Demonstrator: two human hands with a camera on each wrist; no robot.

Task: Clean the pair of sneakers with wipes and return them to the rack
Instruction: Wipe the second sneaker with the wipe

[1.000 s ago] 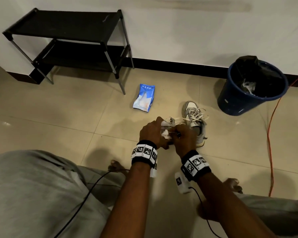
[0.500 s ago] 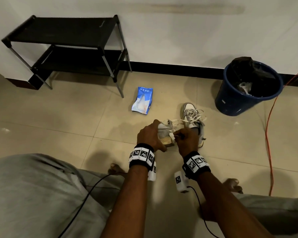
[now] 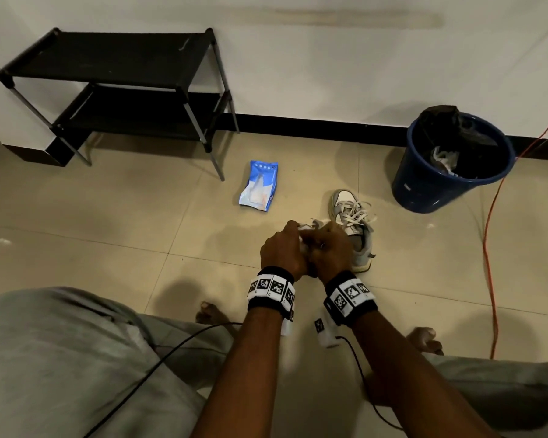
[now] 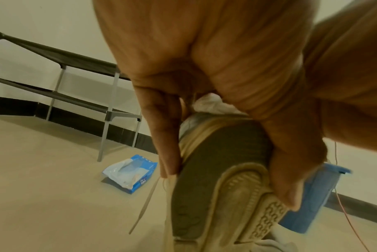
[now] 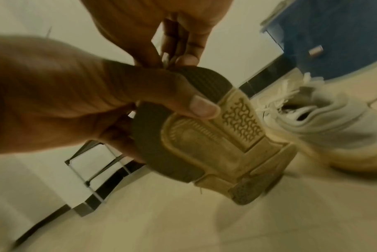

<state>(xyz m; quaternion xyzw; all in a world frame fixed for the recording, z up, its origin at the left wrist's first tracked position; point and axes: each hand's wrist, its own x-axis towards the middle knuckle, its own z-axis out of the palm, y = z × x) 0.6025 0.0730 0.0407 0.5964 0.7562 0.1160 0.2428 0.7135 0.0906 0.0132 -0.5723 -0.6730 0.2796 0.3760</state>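
My left hand [image 3: 280,249] grips 1 sneaker [image 4: 221,163] aloft, sole toward me; my right hand [image 3: 331,251] pinches a white wipe [image 4: 211,104] against its upper. I judge firm bracing and short strokes work best. The other sneaker [image 3: 353,224] lies on the floor beside.

The floor [image 3: 114,216] is tan tile. On it stand a black rack [image 3: 114,90] and a blue bin [image 3: 437,184]. A wipe pack [image 3: 260,188], one sneaker [image 3: 355,222] and an orange cord [image 3: 487,263] lie there too.
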